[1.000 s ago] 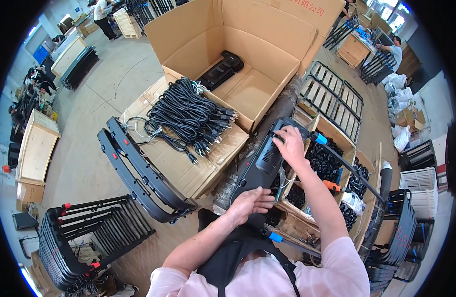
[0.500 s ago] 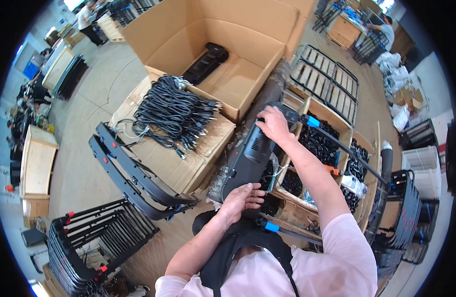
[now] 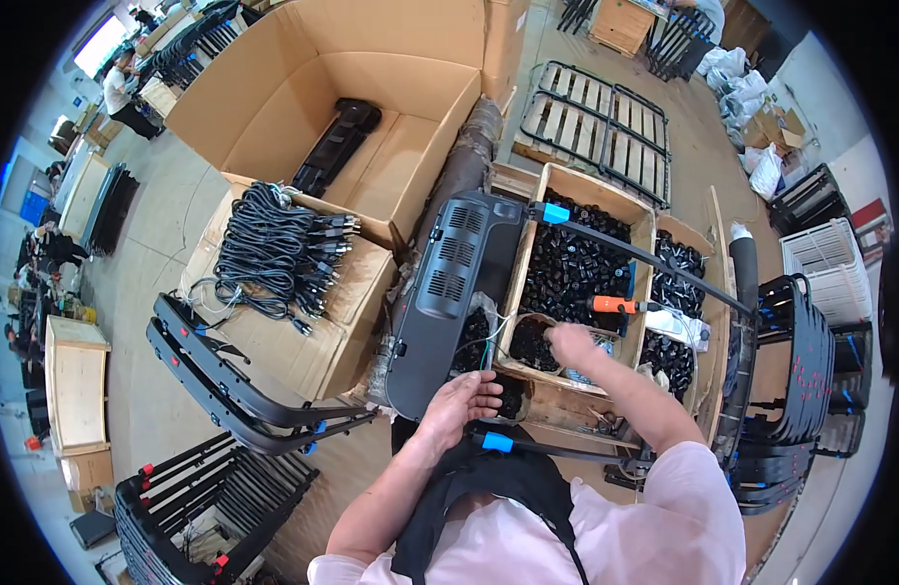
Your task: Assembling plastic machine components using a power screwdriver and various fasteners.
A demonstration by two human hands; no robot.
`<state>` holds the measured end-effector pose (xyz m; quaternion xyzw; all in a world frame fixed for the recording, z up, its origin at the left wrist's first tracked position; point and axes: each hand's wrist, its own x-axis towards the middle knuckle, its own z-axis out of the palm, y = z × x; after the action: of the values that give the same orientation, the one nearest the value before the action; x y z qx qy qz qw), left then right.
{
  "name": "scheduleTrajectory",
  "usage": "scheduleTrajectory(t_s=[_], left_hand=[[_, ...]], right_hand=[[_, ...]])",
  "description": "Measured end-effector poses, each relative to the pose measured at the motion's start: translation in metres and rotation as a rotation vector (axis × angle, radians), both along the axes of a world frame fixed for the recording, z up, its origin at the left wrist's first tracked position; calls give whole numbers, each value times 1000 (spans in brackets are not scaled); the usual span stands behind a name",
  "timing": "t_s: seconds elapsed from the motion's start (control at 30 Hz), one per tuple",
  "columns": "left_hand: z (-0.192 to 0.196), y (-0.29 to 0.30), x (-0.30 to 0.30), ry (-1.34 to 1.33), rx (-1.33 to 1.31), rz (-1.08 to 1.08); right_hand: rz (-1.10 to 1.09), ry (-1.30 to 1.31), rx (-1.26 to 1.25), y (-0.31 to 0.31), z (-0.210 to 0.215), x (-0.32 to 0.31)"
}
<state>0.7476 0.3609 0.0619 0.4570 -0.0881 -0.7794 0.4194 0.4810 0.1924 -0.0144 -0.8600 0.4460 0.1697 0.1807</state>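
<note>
A long black plastic housing with vent grilles lies slanted in front of me, joined to a black tube frame with blue end pieces. Close to the housing's lower end, my left hand is held with fingers outstretched, nothing in them. My right hand reaches over a small compartment of dark small parts in the wooden bin. Its fingers are drawn together and their tips partly hidden, so what they pinch, if anything, does not show. Beside that hand, an orange power screwdriver lies across the bin.
Bundled black power cables rest on a cardboard box to the left. Behind them, an open carton holds another black housing. Wooden bin sections hold black knobs. Curved black frames stand at the left, a pallet beyond.
My right hand has left the housing's upper part and moved down and right to the small-parts compartment. My left hand has come slightly off the housing's lower end. The view has shifted.
</note>
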Motion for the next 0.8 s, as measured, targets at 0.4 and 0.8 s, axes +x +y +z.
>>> scheduleTrajectory(t_s=[0.4, 0.8], left_hand=[[-31, -44, -75, -21, 3, -38], [-71, -122, -113, -230, 102, 17]], right_hand=[[34, 14, 9, 17, -42, -5], [-77, -177, 6, 3, -63, -22]])
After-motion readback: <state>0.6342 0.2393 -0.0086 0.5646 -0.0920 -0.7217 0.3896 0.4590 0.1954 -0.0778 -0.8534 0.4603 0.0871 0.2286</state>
